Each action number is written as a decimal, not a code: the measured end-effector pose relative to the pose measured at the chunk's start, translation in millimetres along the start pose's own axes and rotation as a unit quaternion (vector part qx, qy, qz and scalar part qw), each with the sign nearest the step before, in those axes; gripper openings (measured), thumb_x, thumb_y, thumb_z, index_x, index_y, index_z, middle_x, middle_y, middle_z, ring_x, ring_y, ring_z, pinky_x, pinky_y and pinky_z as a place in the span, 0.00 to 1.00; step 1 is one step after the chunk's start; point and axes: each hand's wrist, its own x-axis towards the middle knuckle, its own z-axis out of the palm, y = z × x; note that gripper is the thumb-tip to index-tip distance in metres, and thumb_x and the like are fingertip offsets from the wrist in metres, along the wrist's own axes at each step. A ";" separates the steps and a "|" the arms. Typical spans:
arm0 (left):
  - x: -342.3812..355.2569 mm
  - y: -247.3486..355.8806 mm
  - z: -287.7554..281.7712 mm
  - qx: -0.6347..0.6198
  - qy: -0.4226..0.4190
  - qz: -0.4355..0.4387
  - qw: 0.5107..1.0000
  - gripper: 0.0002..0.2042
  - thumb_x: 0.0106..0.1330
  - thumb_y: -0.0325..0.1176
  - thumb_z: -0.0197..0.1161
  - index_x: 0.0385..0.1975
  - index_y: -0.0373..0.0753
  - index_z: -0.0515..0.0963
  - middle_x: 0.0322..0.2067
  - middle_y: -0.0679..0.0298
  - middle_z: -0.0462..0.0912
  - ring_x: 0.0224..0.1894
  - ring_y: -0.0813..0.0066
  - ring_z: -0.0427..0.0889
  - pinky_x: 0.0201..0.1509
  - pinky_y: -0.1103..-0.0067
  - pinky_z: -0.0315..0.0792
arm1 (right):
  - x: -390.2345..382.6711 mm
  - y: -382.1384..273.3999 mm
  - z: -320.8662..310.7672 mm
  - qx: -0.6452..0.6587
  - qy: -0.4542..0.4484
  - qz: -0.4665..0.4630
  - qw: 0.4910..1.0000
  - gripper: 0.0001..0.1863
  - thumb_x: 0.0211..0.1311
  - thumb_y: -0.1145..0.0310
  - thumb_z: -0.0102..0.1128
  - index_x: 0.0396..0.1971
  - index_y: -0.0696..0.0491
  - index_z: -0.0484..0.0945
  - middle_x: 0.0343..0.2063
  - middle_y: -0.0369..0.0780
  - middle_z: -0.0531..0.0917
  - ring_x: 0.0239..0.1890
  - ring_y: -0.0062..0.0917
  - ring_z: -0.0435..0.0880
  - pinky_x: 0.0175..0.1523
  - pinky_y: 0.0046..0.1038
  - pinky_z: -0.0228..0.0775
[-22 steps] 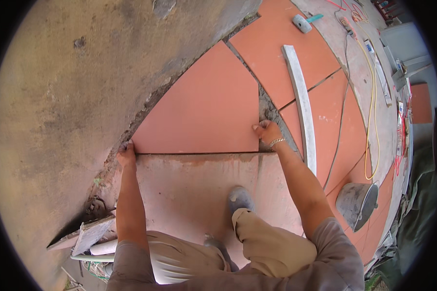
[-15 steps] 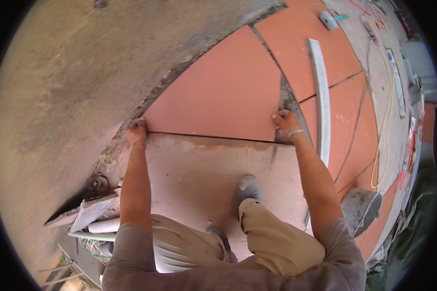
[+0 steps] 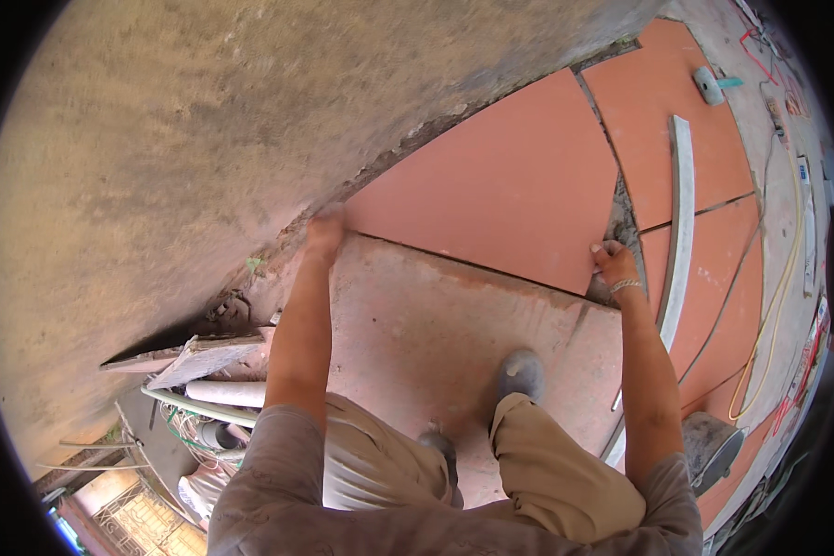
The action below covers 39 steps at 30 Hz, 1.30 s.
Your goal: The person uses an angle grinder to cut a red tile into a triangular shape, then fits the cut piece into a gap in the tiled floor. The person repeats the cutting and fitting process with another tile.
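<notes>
My left grip (image 3: 324, 232) is at the left corner of the big orange tile (image 3: 496, 181). My fingers there are bent in, but they are blurry, so I cannot tell how tight they are. My right grip (image 3: 606, 258) is nearly closed, with my thumb and fingers pinching the tile's right edge near its front corner. The big tile is between the rough brown wall (image 3: 176, 176) and more orange tiles (image 3: 663, 97) on the right. A bumpy grey strip (image 3: 625, 211) runs beside it on the right. Its front edge is along the dusty pink slab (image 3: 417, 315), where my grey boot (image 3: 521, 373) is. A long pale bar (image 3: 682, 204) lies on the other tiles. Farther up is a mallet (image 3: 710, 85) with a blue-green handle. A bucket (image 3: 704, 440) is near my right arm.
</notes>
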 end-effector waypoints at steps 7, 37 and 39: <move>-11.3 14.3 -6.3 -0.093 -0.036 0.015 0.995 0.17 0.77 0.36 0.59 0.57 0.35 0.85 0.55 0.61 0.89 0.59 0.71 0.83 0.67 0.75 0.70 | -2.0 1.0 -2.3 -0.048 0.039 -0.021 0.998 0.19 0.68 0.56 0.66 0.40 0.60 0.88 0.23 0.42 0.88 0.26 0.28 0.87 0.36 0.31 0.79; -2.8 -0.1 -1.3 -0.162 -0.055 -0.009 0.985 0.17 0.74 0.37 0.64 0.57 0.36 0.85 0.54 0.62 0.89 0.58 0.71 0.83 0.67 0.75 0.69 | -10.0 5.1 5.4 -0.022 0.079 -0.025 0.996 0.18 0.66 0.58 0.71 0.39 0.60 0.88 0.24 0.41 0.88 0.24 0.24 0.86 0.30 0.27 0.77; 4.5 -8.5 4.9 -0.182 -0.057 0.012 0.982 0.17 0.74 0.38 0.64 0.56 0.36 0.86 0.52 0.63 0.90 0.57 0.73 0.83 0.66 0.75 0.69 | -17.9 2.3 6.2 -0.020 0.073 -0.022 0.997 0.18 0.65 0.58 0.71 0.39 0.61 0.88 0.24 0.41 0.88 0.23 0.24 0.86 0.29 0.27 0.77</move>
